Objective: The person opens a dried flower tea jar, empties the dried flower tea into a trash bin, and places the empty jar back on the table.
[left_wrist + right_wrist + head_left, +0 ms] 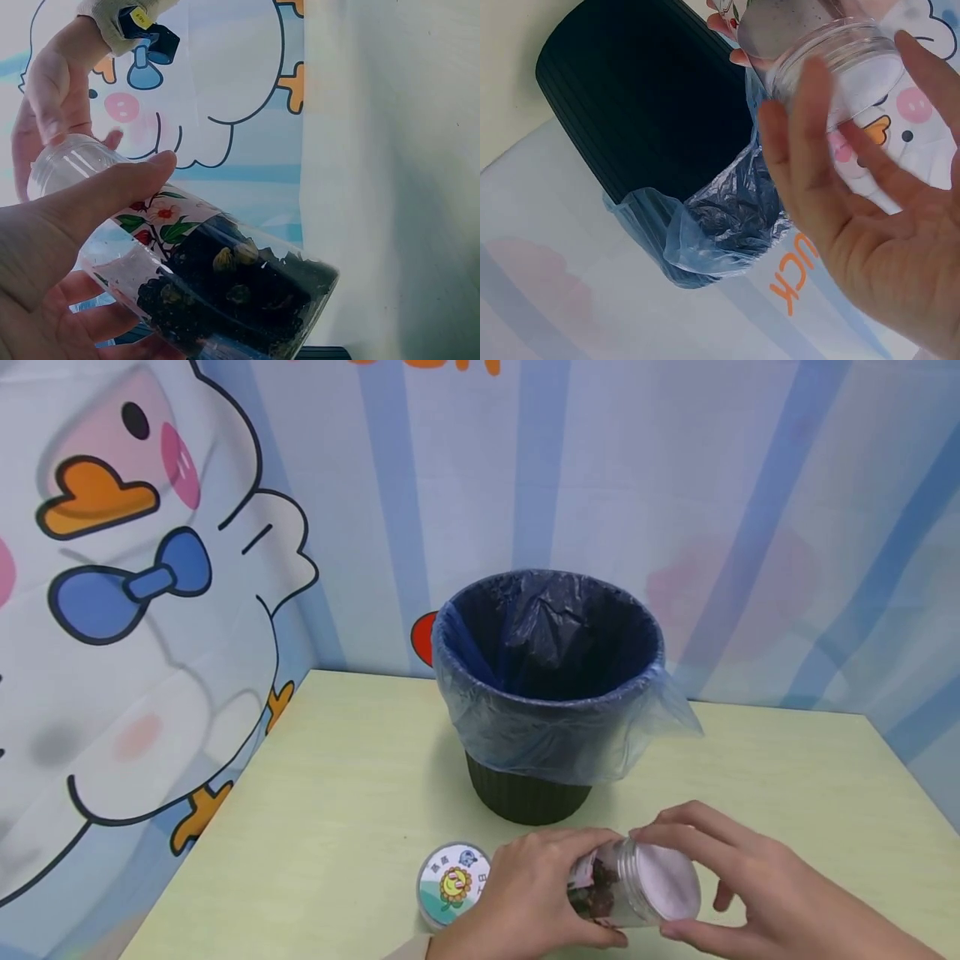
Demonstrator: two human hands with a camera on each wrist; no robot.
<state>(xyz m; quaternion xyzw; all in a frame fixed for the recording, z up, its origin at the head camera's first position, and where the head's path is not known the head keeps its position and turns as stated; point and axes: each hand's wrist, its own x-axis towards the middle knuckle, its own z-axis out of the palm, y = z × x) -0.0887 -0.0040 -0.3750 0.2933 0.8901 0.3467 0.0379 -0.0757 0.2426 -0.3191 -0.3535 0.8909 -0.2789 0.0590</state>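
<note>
Clear plastic jar (626, 893) lying on its side near table (337, 777) front edge, long axis running left-right. Left hand (525, 902) gripping body; right hand (750, 885) fingers curling round mouth end. Loose lid (452, 883) lying left of left hand; lined bin (547, 693) standing behind.

lined bin (547, 693), lid (453, 883), table (337, 793)

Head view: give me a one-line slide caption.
Both hands hold a clear jar of dark dried bits on its side before a bag-lined bin; a lid lies beside it.
</note>
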